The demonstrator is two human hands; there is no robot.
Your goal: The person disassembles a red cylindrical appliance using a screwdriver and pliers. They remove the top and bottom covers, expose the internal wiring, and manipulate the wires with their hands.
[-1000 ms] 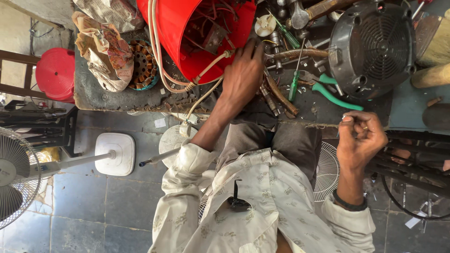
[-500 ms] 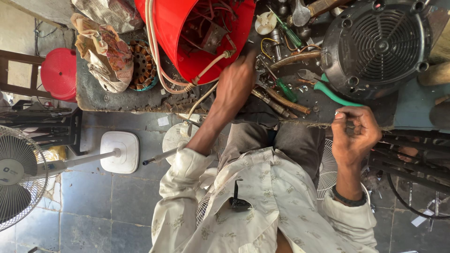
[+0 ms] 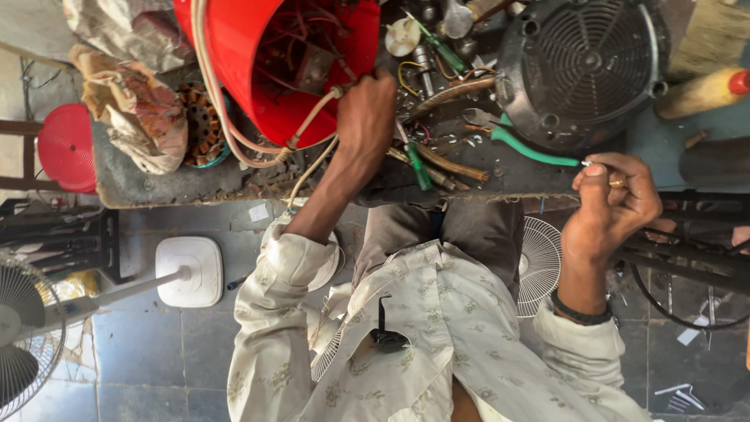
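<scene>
**Meanwhile: one hand at the bucket, one pinching at the bench edge**

Closest in is a cream patterned shirt [image 3: 437,328], soft and creased. Just past it, the right hand [image 3: 613,207] is raised at the bench's near edge. Its thumb and fingers are pressed together on a small piece [image 3: 586,163], too tiny to identify, right at the end of the green-handled pliers [image 3: 531,147].

The bench [image 3: 156,184] is dark, grimy and scattered with loose metal. The pliers, a green screwdriver [image 3: 418,168] and some worn wooden handles lie crosswise between the two arms.

Farther on, the left hand [image 3: 367,117] rests against the lip of a tipped red bucket [image 3: 242,47] of glossy, smooth plastic, stuffed with tangled wire. The fingertips are hidden behind the knuckles, so I cannot tell whether they grip anything. A cream cable [image 3: 308,125] loops out of the bucket beside that wrist and droops over the bench edge.

At the back stands a round, dark, slotted fan housing [image 3: 586,66], heavy-looking cast metal.

As for risks, the pinched piece sits over the gap between bench and lap. A slip of the thumb would likely send it to the tiled floor (hard to spot among the scraps there). The bucket leans on its side, and a tug on snagged wire could roll it or drag the cable loop into the tools. Bare wire ends could also scratch the left hand.
</scene>
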